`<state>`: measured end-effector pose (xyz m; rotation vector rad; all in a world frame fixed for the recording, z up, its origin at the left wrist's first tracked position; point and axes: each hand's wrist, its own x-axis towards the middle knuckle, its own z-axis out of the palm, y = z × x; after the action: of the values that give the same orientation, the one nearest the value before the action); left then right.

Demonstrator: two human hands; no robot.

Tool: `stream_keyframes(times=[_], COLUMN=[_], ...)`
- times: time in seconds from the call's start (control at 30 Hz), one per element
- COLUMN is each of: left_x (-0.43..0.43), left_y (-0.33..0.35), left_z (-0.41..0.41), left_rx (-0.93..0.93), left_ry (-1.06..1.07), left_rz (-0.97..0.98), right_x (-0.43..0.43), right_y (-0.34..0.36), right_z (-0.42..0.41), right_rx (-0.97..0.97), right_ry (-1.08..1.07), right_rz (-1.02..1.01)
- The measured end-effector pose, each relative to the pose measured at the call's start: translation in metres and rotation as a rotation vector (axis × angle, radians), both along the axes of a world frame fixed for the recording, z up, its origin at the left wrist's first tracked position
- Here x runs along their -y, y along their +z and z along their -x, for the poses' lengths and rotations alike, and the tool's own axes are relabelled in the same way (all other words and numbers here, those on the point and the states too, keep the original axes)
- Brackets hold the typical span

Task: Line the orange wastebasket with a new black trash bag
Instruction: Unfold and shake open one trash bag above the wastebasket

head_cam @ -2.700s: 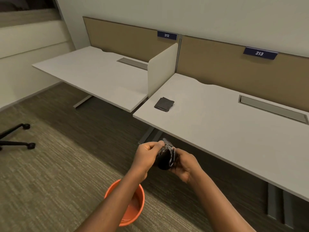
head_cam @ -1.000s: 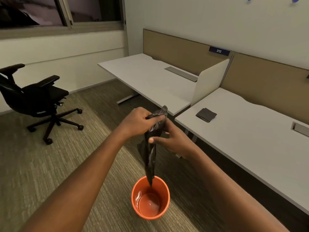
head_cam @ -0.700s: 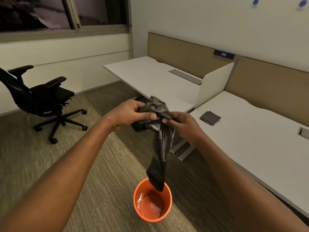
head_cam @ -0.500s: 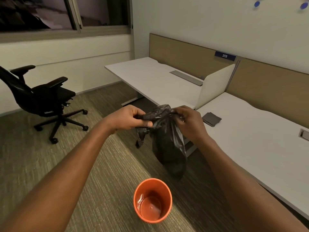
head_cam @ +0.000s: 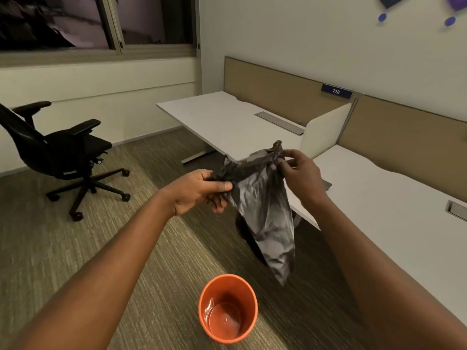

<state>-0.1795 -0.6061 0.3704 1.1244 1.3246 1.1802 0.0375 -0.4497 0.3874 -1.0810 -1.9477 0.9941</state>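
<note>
Fingers (head_cam: 222,186) of both hands pinch the black trash bag (head_cam: 265,213); spread its mouth wide above the orange wastebasket (head_cam: 227,308).

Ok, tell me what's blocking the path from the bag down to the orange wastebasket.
Nothing visible. The black trash bag hangs in the air between the left hand and the right hand, up and to the right of the orange wastebasket, whose mouth is open, with only bare carpet around it.

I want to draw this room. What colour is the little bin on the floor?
Orange, inside and out. The wastebasket shows best in the head view.
</note>
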Motion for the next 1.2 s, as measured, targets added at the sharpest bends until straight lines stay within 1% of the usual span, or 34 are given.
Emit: stream_keyframes(times=[0.03, 0.07, 0.13, 0.17, 0.2, 0.23, 0.27, 0.3, 0.33, 0.37, 0.4, 0.47, 0.53, 0.6, 0.63, 0.67, 0.8, 0.87, 0.9, 0.97, 1.03, 1.07, 1.1, 1.13, 1.2], left_x=[-0.002, -0.005, -0.011, -0.014, -0.016, -0.016, -0.017, -0.017, -0.018, -0.019, -0.02, -0.019, -0.016, -0.011, -0.009, -0.008, -0.007, -0.006, -0.006, -0.004, 0.0, 0.001, 0.001, 0.001, -0.001], left_y=[-0.001, -0.002, -0.006, -0.008, -0.01, -0.011, -0.013, -0.013, -0.014, -0.014, -0.014, -0.013, -0.014, -0.021, -0.024, -0.028, -0.028, -0.024, -0.022, -0.016, -0.011, -0.008, -0.005, -0.001, 0.006], left_z=[-0.001, -0.003, -0.01, -0.014, -0.02, -0.026, -0.033, -0.04, -0.044, -0.048, -0.049, -0.047, -0.043, -0.039, -0.036, -0.033, -0.011, 0.002, 0.009, 0.021, 0.027, 0.029, 0.029, 0.028, 0.023], left_rx=[0.067, 0.103, 0.108, 0.096, 0.086, 0.074, 0.064, 0.053, 0.041, 0.04, 0.054, 0.063, -0.075, -0.191, -0.197, -0.184, -0.065, -0.002, -0.019, -0.147, -0.321, -0.366, -0.362, -0.318, -0.156], left_ry=[0.081, 0.17, 0.323, 0.37, 0.394, 0.396, 0.378, 0.351, 0.325, 0.305, 0.295, 0.284, 0.234, 0.126, 0.099, 0.109, 0.328, 0.439, 0.492, 0.538, 0.531, 0.525, 0.52, 0.517, 0.552], left_rz=[-0.011, -0.023, -0.045, -0.054, -0.063, -0.069, -0.071, -0.072, -0.076, -0.085, -0.093, -0.062, 0.053, 0.159, 0.182, 0.188, 0.144, 0.093, 0.065, 0.015, -0.01, -0.013, -0.013, -0.014, -0.045], right_x=[0.002, 0.007, 0.023, 0.03, 0.039, 0.049, 0.056, 0.06, 0.063, 0.063, 0.063, 0.056, 0.047, 0.038, 0.034, 0.03, 0.016, 0.01, 0.007, 0.003, 0.001, 0.001, 0.001, 0.002, 0.006], right_y=[-0.002, -0.003, -0.006, -0.007, -0.008, -0.009, -0.013, -0.017, -0.022, -0.026, -0.03, -0.037, -0.042, -0.043, -0.042, -0.041, -0.044, -0.047, -0.047, -0.049, -0.05, -0.051, -0.051, -0.05, -0.046], right_z=[-0.001, -0.001, 0.0, 0.0, 0.002, 0.005, 0.008, 0.011, 0.014, 0.016, 0.017, 0.015, 0.01, 0.008, 0.007, 0.005, -0.011, -0.02, -0.024, -0.029, -0.031, -0.032, -0.032, -0.031, -0.028], right_rx=[0.132, 0.201, 0.15, 0.098, 0.047, 0.01, 0.008, 0.037, 0.086, 0.117, 0.107, -0.018, -0.177, -0.362, -0.433, -0.459, -0.363, -0.264, -0.2, -0.116, -0.102, -0.092, -0.07, -0.03, 0.036], right_ry=[-0.037, -0.058, -0.067, -0.018, 0.077, 0.202, 0.319, 0.396, 0.409, 0.384, 0.346, 0.284, 0.237, 0.179, 0.158, 0.149, 0.18, 0.149, 0.12, 0.045, -0.02, -0.049, -0.082, -0.123, -0.231], right_rz=[-0.073, -0.135, -0.189, -0.143, -0.018, 0.156, 0.302, 0.361, 0.344, 0.313, 0.309, 0.398, 0.51, 0.668, 0.737, 0.766, 0.671, 0.576, 0.516, 0.401, 0.301, 0.255, 0.201, 0.131, -0.032])
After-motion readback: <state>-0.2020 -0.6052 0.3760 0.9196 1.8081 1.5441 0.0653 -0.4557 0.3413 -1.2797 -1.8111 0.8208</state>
